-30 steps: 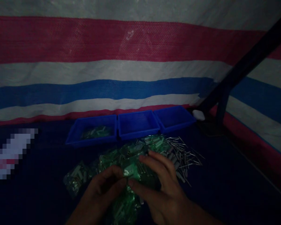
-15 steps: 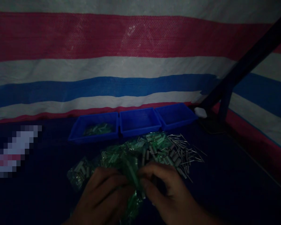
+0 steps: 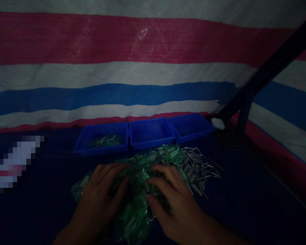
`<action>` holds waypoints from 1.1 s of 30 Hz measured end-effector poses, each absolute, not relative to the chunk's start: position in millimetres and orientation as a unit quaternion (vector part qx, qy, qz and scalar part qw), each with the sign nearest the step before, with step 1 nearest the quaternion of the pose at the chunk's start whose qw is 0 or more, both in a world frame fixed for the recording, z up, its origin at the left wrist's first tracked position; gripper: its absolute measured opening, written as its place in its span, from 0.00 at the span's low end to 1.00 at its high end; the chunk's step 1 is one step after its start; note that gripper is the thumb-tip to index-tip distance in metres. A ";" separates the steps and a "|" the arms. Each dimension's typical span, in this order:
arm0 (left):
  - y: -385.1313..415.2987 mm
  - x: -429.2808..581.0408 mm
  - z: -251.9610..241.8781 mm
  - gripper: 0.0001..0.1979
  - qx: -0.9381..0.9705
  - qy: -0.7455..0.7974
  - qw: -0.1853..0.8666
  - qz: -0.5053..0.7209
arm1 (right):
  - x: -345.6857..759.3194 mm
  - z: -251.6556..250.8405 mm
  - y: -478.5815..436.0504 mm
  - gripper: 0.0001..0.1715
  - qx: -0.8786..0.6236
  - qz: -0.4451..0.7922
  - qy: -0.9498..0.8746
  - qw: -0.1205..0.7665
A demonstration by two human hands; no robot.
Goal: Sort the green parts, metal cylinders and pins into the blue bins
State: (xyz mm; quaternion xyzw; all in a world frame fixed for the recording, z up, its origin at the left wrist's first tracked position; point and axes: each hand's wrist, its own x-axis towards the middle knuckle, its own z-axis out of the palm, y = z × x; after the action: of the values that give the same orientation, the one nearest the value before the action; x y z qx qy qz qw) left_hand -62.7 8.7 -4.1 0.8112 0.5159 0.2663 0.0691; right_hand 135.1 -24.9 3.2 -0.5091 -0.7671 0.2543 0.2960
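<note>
A heap of small green see-through plastic packets lies on the dark table in front of me. My left hand rests on the left side of the heap, fingers stretched out over the packets. On the right side, my right hand lies with its fingers spread and slightly curled on the packets. Neither hand visibly grips anything. A scatter of thin metal pins lies just right of the heap.
Three blue trays stand in a row behind the heap: the left tray holds a few green packets, the middle tray and right tray look bare. A striped tarp forms the back wall. A dark slanted pole stands right.
Both hands have gone from a pinch together over one packet to lying flat and further forward on the heap, the left one moving left.
</note>
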 end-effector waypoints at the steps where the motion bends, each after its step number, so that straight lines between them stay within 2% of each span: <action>1: 9.6 -62.8 -8.0 0.15 0.811 0.526 0.070 0.246 | 135.3 2.4 -24.5 0.14 -0.508 0.250 -0.774 0.284; 5: 9.8 -59.0 -18.9 0.19 0.792 0.557 0.136 0.209 | 135.9 0.3 -23.4 0.13 -0.479 0.266 -0.802 0.240; 9: 6.4 -59.2 -7.7 0.13 0.754 0.571 0.220 0.238 | 135.4 6.1 -22.9 0.12 -0.469 0.288 -0.793 0.262; 13: -6.3 -62.9 10.3 0.06 0.797 0.491 0.169 0.308 | 136.5 16.2 -25.2 0.10 -0.448 0.350 -0.760 0.315; 16: -18.3 -59.0 14.3 0.10 0.844 0.397 0.121 0.341 | 137.0 16.0 -28.2 0.13 -0.455 0.364 -0.726 0.366; 19: -22.4 -50.8 12.9 0.12 0.866 0.368 0.132 0.311 | 136.3 8.7 -27.7 0.12 -0.483 0.356 -0.700 0.386; 23: -17.7 -50.8 12.5 0.08 0.826 0.413 0.254 0.289 | 141.2 3.2 -24.3 0.16 -0.437 0.279 -0.768 0.376; 27: -14.7 -58.1 11.9 0.13 0.678 0.518 0.417 0.314 | 150.1 7.6 -25.6 0.25 -0.367 0.123 -0.856 0.341; 30: -10.8 -55.0 11.4 0.14 0.584 0.540 0.522 0.308 | 152.3 11.4 -28.7 0.26 -0.371 0.083 -0.857 0.349; 31: -8.5 -53.7 12.2 0.15 0.561 0.547 0.533 0.319 | 152.1 12.3 -29.9 0.26 -0.384 0.082 -0.850 0.351; 33: -2.6 -54.1 15.6 0.16 0.553 0.584 0.476 0.357 | 150.9 13.3 -32.3 0.27 -0.414 0.097 -0.835 0.349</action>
State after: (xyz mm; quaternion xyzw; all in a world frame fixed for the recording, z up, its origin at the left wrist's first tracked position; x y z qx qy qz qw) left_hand -54.1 -2.6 15.6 0.5525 0.5841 0.3569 0.4756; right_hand 150.9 -32.3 13.3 -0.4139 -0.8353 0.0972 0.3486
